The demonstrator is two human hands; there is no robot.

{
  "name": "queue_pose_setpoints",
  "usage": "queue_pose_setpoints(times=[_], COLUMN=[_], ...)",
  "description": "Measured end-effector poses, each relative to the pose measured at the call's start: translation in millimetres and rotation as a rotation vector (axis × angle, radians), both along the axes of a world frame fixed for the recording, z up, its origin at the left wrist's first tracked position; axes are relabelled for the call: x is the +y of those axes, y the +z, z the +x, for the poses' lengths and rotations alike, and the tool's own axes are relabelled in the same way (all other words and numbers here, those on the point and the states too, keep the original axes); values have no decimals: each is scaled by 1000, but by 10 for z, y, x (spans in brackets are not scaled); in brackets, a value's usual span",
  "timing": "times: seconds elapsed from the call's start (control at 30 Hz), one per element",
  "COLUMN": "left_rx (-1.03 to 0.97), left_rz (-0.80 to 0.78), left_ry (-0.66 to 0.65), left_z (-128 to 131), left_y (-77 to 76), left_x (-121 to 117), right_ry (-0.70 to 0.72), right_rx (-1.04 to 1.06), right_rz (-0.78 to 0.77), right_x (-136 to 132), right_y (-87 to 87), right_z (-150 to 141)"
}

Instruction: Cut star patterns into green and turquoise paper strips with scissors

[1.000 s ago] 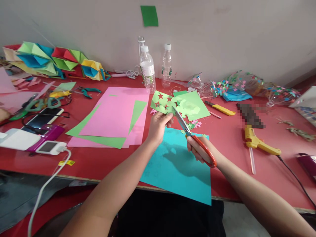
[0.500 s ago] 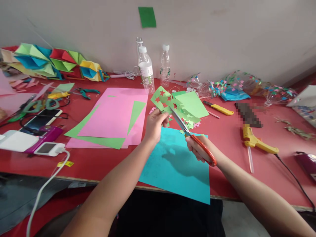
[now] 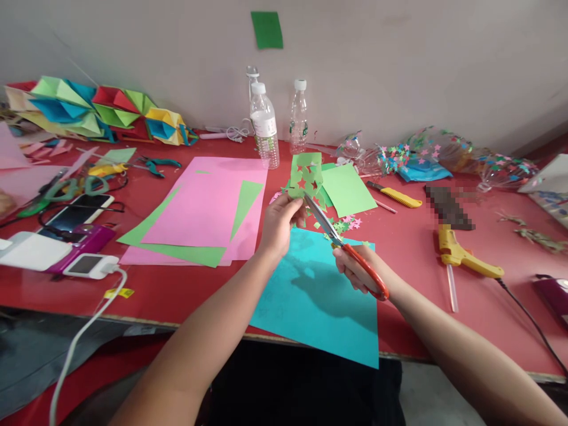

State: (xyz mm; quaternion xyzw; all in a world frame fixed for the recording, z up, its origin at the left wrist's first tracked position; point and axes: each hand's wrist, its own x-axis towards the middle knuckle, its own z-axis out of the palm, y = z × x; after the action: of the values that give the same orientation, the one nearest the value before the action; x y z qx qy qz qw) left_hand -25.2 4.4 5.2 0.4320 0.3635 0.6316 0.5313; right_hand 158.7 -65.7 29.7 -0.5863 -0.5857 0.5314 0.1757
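Note:
My left hand (image 3: 280,220) pinches a light green paper scrap (image 3: 306,173) full of star-shaped holes and holds it upright above the red table (image 3: 408,248). In my right hand (image 3: 357,269) are orange-handled scissors (image 3: 344,245), fingers through the loops, blades pointing up-left to the scrap's lower edge. Both hands hover over a teal sheet (image 3: 319,299) that overhangs the table's front edge. Small cut paper stars (image 3: 348,223) lie just beyond the scissors.
Pink and green sheets (image 3: 208,210) lie left of my hands, a green sheet (image 3: 348,189) behind. Two water bottles (image 3: 265,125) stand by the wall. A yellow glue gun (image 3: 461,254), a yellow utility knife (image 3: 397,195), phones and chargers (image 3: 75,236), folded paper shapes (image 3: 97,109) surround them.
My left hand has turned the green scrap from lying out to the right to standing upright. The scissors have stayed at its lower edge, and my right hand has barely moved.

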Motion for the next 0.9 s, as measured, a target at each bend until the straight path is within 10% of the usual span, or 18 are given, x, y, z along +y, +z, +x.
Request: queue_pose_setpoints(times=[0.9], left_rx=[139], left_rz=[78], left_ry=[41], left_z=[-98], left_y=[41], left_x=[18], right_ry=[127], right_rx=[-52], right_rz=[55], right_x=[30], right_y=[28], right_z=[92])
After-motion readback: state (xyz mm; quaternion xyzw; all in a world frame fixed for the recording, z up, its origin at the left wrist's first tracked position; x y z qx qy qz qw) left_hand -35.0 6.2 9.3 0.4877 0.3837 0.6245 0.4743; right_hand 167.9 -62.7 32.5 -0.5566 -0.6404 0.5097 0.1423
